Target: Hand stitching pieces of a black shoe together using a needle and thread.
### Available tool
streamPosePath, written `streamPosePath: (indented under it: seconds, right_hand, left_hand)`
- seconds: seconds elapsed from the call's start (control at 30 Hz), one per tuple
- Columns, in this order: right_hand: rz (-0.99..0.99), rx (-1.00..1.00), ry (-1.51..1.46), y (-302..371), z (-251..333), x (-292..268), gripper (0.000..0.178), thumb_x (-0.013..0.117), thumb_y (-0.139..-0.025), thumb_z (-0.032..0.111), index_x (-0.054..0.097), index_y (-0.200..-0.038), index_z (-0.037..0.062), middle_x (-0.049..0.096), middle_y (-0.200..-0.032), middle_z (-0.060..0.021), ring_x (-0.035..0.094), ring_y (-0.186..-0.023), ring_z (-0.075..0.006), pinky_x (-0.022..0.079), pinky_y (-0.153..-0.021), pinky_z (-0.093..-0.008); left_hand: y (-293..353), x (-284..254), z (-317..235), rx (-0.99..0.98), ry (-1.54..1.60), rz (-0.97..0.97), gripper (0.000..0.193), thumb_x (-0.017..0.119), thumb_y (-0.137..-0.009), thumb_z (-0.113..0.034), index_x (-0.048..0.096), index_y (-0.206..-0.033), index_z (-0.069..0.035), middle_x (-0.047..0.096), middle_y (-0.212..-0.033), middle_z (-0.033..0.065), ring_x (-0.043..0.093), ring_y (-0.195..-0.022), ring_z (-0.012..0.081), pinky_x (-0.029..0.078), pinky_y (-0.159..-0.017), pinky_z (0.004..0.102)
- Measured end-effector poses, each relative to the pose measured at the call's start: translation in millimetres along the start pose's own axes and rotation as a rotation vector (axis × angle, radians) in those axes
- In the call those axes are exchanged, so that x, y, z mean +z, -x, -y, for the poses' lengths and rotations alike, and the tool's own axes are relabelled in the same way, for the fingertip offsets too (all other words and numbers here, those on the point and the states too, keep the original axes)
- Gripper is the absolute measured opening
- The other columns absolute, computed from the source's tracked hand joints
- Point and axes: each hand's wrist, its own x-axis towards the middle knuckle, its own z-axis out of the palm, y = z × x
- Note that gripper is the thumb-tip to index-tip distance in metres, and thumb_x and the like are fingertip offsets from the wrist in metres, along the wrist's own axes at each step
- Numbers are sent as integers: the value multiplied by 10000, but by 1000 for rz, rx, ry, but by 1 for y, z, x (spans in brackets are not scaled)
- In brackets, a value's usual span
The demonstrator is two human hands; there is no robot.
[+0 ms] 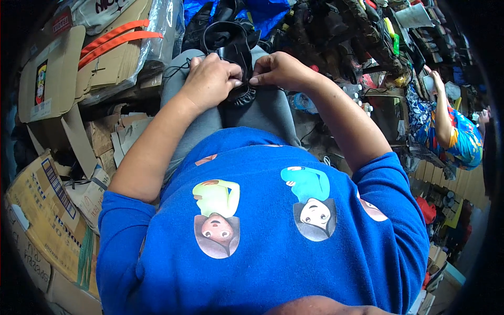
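A black leather shoe with a ribbed sole edge lies across my lap, between my grey-trousered thighs. My left hand is closed at its left side, with thumb and fingers pressed on the shoe near the sole. From the right, my right hand pinches thumb and forefinger together close against the shoe; whatever is between those fingertips is too small to make out. A loose thin black thread trails over my left knee beside the left hand.
Cardboard boxes and orange straps crowd my left side. Ahead, dark shoes lie by a blue plastic sheet. Racks of dark items and plastic bottles are on the right. A person in a colourful shirt sits at far right.
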Motion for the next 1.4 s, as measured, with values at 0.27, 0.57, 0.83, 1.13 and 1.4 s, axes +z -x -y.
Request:
streamPosePath:
  seconds: [0.27, 0.57, 0.83, 1.13, 1.4]
  right_hand:
    - [31, -57, -542, 16, -29, -2, 172, 714, -817, 158, 634, -922, 47, 569, -928, 18, 532, -842, -61, 437, -742, -225]
    - [-208, -112, -206, 42, -7, -35, 135, 703, -812, 164, 642, -821, 44, 515, -915, 1, 510, -770, -88, 466, -671, -281]
    - [-352, -296, 749, 9, 0, -43, 167, 647, -786, 258, 671, -891, 130, 604, -950, -71, 578, -947, -278, 444, -823, -417]
    - [5, -491, 1047, 4, 27, -7, 25, 548, -803, 139, 565, -821, 137, 602, -733, -1, 592, -807, -201, 406, -790, -350]
    - [-115, -588, 872, 12, 12, -1, 129, 561, -770, 114, 579, -888, 163, 604, -724, -14, 595, -813, -222, 422, -805, -362]
  left_hand:
    - [17, -4, 2, -54, -82, -16, 114, 553, -837, -162, 603, -932, -128, 624, -896, 47, 536, -945, 255, 337, -844, 428]
    - [4, 4, -1, 5, 22, 91, 152, 511, -874, -161, 599, -996, -140, 635, -847, 87, 582, -867, 286, 371, -800, 421]
    - [6, 9, 2, 71, -61, 13, 96, 531, -837, -139, 608, -895, -136, 627, -775, 70, 579, -844, 275, 367, -770, 416]
    - [17, 3, 10, 179, -159, -25, 140, 521, -793, -83, 587, -906, -130, 618, -786, 44, 560, -851, 253, 364, -792, 418]
    - [41, -13, 2, 255, -326, -162, 157, 533, -746, -63, 576, -868, -150, 582, -724, 1, 553, -811, 209, 365, -758, 394]
